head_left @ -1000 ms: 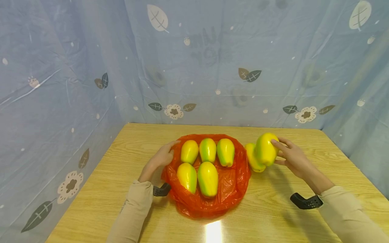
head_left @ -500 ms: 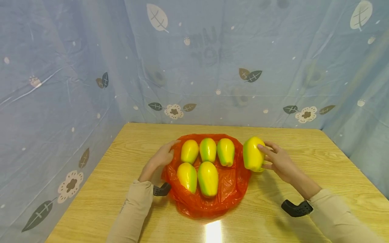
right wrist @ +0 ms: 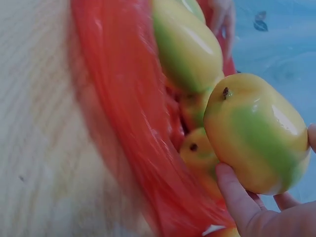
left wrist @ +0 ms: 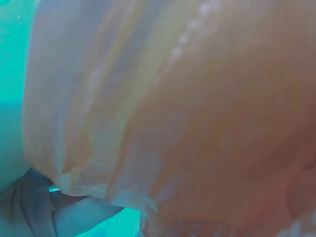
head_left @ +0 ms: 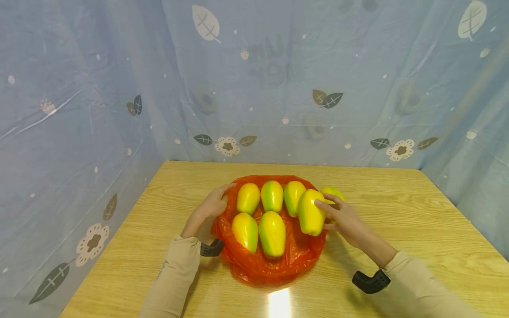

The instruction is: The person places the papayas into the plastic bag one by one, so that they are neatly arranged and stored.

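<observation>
A red plastic bag [head_left: 296, 249] lies wide open on the table with several yellow-green papayas [head_left: 272, 234] inside, in two rows. At its left rim, my left hand [head_left: 211, 206] holds the plastic edge; the left wrist view is mostly covered by the blurred film. My right hand [head_left: 347, 223] grips another papaya [head_left: 311, 214] between thumb and fingers, over the right side of the bag. The right wrist view shows this papaya [right wrist: 256, 133] with its stem end facing away from the palm, above the bag's rim [right wrist: 128, 118].
One more papaya [head_left: 332, 194] lies outside the bag, just past its right rim and partly behind my right hand. The wooden table [head_left: 401, 207] ends at a blue patterned curtain [head_left: 270, 88] at the back and sides.
My right hand has carried the papaya leftward and lower, from beyond the right rim to over the bag. The papaya lying outside shows behind the hand. My left hand stays put.
</observation>
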Motion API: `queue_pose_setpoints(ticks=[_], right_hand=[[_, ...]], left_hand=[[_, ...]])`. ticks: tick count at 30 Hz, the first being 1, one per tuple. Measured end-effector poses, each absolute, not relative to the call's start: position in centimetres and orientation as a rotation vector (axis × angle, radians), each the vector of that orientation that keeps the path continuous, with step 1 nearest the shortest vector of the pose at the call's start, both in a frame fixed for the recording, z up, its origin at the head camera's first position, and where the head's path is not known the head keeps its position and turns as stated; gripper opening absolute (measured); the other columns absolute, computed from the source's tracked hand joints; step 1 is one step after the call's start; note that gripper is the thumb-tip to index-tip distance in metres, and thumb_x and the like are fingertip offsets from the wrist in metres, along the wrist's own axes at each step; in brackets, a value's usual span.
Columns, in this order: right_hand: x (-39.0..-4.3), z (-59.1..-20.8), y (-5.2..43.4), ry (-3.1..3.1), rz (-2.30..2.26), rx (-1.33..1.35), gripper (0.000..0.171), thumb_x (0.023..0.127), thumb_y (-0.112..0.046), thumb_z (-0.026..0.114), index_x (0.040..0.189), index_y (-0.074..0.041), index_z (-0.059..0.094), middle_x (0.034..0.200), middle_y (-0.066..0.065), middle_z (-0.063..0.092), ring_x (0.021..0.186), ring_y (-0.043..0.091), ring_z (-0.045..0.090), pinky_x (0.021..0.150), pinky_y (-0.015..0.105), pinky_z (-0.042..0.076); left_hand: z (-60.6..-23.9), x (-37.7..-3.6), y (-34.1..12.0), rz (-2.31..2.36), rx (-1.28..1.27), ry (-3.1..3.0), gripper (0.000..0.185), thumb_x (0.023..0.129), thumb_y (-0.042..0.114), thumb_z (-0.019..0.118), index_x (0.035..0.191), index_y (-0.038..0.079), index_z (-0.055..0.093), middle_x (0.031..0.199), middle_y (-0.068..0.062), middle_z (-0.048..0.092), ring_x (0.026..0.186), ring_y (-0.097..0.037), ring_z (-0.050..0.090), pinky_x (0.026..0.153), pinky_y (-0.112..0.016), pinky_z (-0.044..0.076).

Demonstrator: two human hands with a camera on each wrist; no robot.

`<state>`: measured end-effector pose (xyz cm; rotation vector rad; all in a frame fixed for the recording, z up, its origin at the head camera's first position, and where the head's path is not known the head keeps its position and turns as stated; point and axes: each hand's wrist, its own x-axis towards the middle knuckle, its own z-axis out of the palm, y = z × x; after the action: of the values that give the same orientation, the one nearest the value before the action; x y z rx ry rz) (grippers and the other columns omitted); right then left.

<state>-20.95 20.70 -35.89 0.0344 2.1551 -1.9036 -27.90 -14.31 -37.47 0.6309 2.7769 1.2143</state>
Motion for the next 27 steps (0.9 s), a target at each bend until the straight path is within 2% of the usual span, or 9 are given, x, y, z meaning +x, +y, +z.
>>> queue_pose_setpoints(ticks=[7, 14, 27], right_hand=[[-20.6, -37.1, 19.5, 2.146, -1.881, 0.053, 0.077, 0.095, -0.037, 0.057, 0.15, -0.001, 0.016, 0.149, 0.027, 0.018, 0.118, 0.035, 0.047, 0.087, 0.039, 0.052], [-20.2, -37.5, 18.5, 2.199, -1.837, 0.083, 0.075, 0.092, -0.039, 0.061, 0.147, -0.003, 0.024, 0.136, 0.024, 0.035, 0.111, 0.031, 0.053, 0.086, 0.038, 0.052], [-18.9, -38.3, 17.7, 2.261, -1.769, 0.093, 0.072, 0.091, -0.04, 0.062, 0.145, -0.004, 0.03, 0.131, 0.023, 0.039, 0.106, 0.027, 0.056, 0.086, 0.037, 0.053]], left_hand=[[-37.4, -27.8, -14.3, 1.223, 0.619, 2.771, 0.049, 0.092, -0.007, 0.036, 0.14, -0.002, 0.043, 0.14, -0.025, 0.042, 0.13, -0.04, 0.037, 0.107, -0.051, 0.03], [-37.3, -27.7, -14.4, 1.231, 0.601, 2.759, 0.049, 0.092, -0.007, 0.036, 0.14, -0.002, 0.042, 0.141, -0.025, 0.042, 0.13, -0.041, 0.036, 0.107, -0.051, 0.03], [-37.3, -27.8, -14.4, 1.228, 0.604, 2.752, 0.049, 0.092, -0.007, 0.036, 0.141, -0.002, 0.041, 0.141, -0.025, 0.041, 0.13, -0.041, 0.037, 0.106, -0.051, 0.031]])
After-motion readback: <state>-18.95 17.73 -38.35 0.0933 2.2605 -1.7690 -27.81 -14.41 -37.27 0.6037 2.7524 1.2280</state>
